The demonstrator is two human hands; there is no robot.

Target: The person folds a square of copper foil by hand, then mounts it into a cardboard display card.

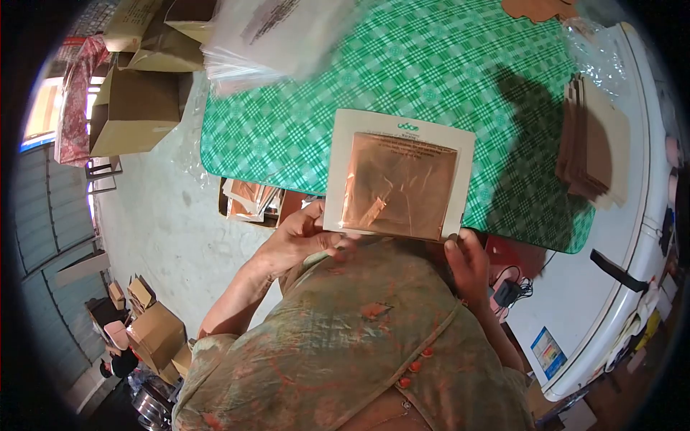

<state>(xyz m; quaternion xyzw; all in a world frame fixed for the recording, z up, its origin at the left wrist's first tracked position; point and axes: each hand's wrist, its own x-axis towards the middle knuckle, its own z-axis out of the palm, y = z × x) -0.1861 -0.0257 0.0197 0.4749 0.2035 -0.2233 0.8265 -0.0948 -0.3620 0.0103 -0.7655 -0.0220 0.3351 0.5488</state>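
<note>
A flat packet [399, 187] with a pale card border and a shiny copper-coloured square in its middle is held up in front of my body, over the near edge of the green checked table. My left hand [305, 237] has its fingers bent at the packet's lower left corner. At the lower right corner, my right hand [467, 262] pinches the edge between thumb and fingers. Printed text shows near the packet's top, under a clear film.
Clear plastic bags [251, 43] lie at the table's upper left. A stack of brown and pale cards [589, 140] is at the right. Below the table edge sits a box of copper-coloured pieces [251, 201]. Cardboard boxes [140, 108] stand at the left.
</note>
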